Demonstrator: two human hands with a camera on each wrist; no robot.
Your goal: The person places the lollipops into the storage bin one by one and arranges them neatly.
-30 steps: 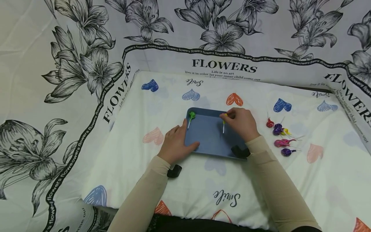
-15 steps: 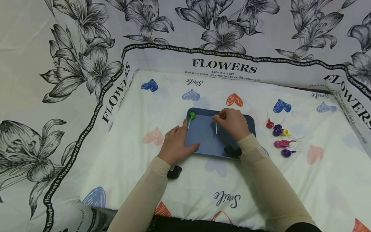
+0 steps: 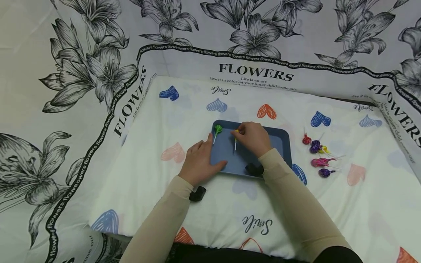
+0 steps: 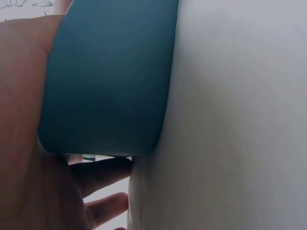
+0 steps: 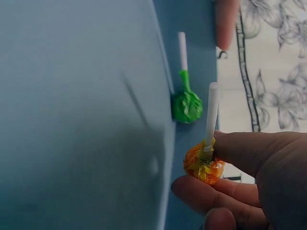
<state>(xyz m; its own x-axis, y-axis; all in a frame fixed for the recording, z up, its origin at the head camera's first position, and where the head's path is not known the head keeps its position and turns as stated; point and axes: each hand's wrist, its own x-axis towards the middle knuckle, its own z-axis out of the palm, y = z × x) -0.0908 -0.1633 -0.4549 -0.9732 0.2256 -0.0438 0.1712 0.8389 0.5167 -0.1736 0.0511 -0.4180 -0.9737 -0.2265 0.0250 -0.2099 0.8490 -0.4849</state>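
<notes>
My right hand [image 3: 253, 138] pinches an orange-and-yellow wrapped lollipop [image 5: 204, 165] by its candy end, over the blue tray [image 3: 227, 164]. In the right wrist view its white stick points up, and its shadow falls on the tray floor. A green lollipop [image 3: 218, 129] lies in the tray's far left corner, stick toward me. My left hand [image 3: 200, 160] rests at the tray's left side, fingers along the outside and thumb over the near left corner. The left wrist view shows the tray's outer wall [image 4: 108, 81] close up, with fingers [image 4: 108, 209] under its end.
Right of the tray, several wrapped lollipops lie on the heart-print cloth [image 3: 338, 219]: a red one [image 3: 306, 139], a purple one [image 3: 315, 147] against a yellow one [image 3: 325, 149], a pink one [image 3: 319, 162] and another purple one [image 3: 324, 172].
My right hand has moved left across the tray with the orange-and-yellow lollipop, closer to the green one. My left hand has stayed at the tray's left side.
</notes>
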